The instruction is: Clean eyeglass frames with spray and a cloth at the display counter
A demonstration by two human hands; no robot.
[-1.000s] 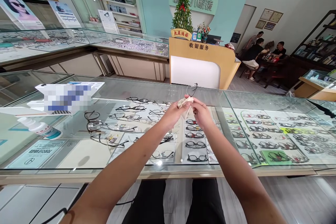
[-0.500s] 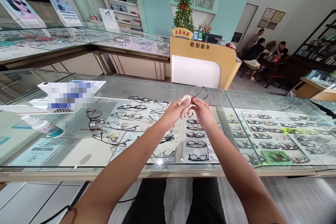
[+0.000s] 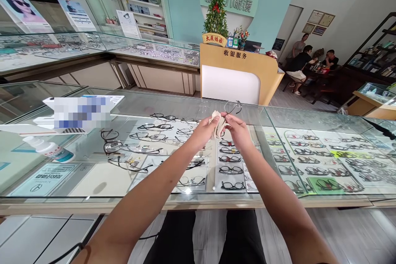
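Above the glass counter (image 3: 192, 201), my left hand (image 3: 202, 132) is closed on a crumpled beige cloth (image 3: 217, 126). My right hand (image 3: 239, 133) sits just to its right, its fingers closed on a pair of thin dark-framed glasses (image 3: 233, 107). One lens and rim stick up past the fingertips; the other part is hidden by the cloth and fingers. Several loose glasses (image 3: 126, 148) rest on the counter left of my hands. More frames (image 3: 231, 170) lie in rows under the glass below my hands.
A spray bottle (image 3: 51, 149) lies tilted at the left, near a white box (image 3: 78, 115). Display cases (image 3: 328, 161) continue to the right. Beyond are a wooden cashier desk (image 3: 241, 60) and people (image 3: 301, 64) around a table.
The glasses have tilted and shifted slightly left and up in my right hand. The cloth has changed its folds, with its top edge a little further left.
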